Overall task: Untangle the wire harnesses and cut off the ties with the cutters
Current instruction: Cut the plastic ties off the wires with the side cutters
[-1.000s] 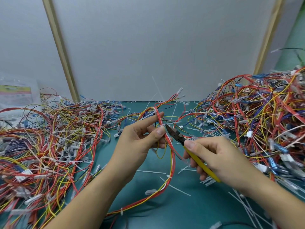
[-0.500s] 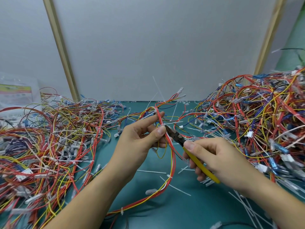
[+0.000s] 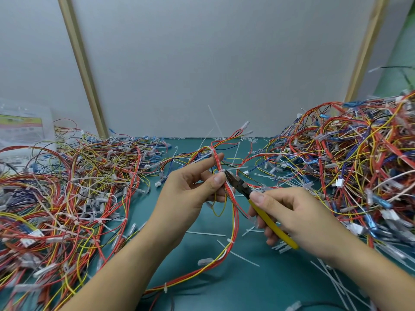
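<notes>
My left hand (image 3: 190, 191) pinches a red, white and yellow wire harness (image 3: 233, 218) between thumb and forefinger, holding it above the green mat. A white tie (image 3: 221, 171) wraps the bundle just above my thumb. My right hand (image 3: 298, 214) grips the yellow-handled cutters (image 3: 269, 223). Their dark jaws (image 3: 233, 179) point up-left and touch the harness right beside that tie. The harness loops down toward the front edge, with more white ties along it.
A big tangled pile of wires (image 3: 359, 167) rises at the right, another spreads at the left (image 3: 67, 198). Cut white tie pieces (image 3: 238, 254) lie on the green mat (image 3: 247, 288). A grey panel wall (image 3: 213, 63) stands behind, with a plastic bag (image 3: 22, 126) at far left.
The cutters' jaws have crept a little up-left, closer to the tie by my left thumb. My left hand keeps the same hold on the harness.
</notes>
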